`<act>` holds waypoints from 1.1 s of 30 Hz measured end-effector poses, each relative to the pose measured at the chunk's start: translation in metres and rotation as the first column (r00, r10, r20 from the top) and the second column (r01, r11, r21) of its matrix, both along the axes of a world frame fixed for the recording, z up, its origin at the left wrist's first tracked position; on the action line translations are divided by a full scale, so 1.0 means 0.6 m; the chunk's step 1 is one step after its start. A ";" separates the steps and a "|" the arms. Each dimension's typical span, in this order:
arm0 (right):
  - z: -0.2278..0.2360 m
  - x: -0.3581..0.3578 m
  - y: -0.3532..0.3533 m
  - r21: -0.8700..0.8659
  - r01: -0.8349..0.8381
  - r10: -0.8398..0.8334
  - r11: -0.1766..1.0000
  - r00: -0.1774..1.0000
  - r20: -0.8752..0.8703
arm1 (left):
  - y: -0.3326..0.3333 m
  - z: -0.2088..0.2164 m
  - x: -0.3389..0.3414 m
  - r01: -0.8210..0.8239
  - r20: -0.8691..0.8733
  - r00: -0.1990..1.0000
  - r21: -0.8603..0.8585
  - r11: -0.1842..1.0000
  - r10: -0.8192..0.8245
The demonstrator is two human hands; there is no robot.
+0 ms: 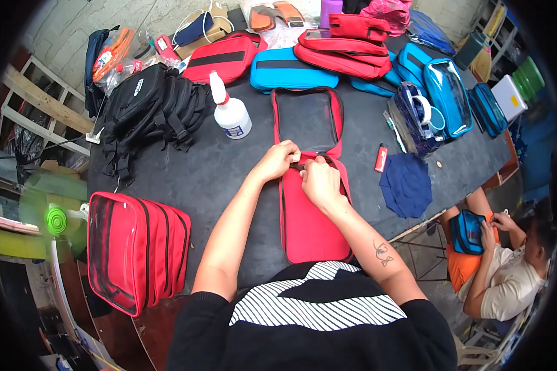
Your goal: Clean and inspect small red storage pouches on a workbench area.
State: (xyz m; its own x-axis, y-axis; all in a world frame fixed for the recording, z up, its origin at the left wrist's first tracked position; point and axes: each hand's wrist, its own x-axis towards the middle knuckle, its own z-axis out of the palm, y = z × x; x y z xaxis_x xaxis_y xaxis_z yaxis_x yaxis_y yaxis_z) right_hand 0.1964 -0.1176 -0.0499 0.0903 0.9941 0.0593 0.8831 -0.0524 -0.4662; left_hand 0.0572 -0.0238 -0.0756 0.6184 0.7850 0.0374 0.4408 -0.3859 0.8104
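Note:
A red zippered bag (312, 226) lies in front of me on the dark table, its lid with a clear window (308, 120) folded open away from me. At the hinge side, my left hand (281, 162) is closed, its fingertips pinching the bag's dark-trimmed edge. Just right of it, my right hand (321, 181) is curled shut on the same edge, knuckles up. Exactly what part lies between the fingers, zipper or trim, is hidden. The two hands nearly touch.
A white spray bottle (231, 114), a black backpack (151, 102) and a red clear-sided bag (139, 250) stand left. Rightward are a red lighter (381, 158), navy cloth (406, 185) and blue bags (447, 99). A seated co-worker (507, 266) handles a blue bag.

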 end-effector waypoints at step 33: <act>0.003 0.005 0.024 -0.045 -0.034 0.033 0.998 0.999 -0.011 | -0.034 0.006 -0.033 0.032 0.003 0.999 0.430 0.902 -0.037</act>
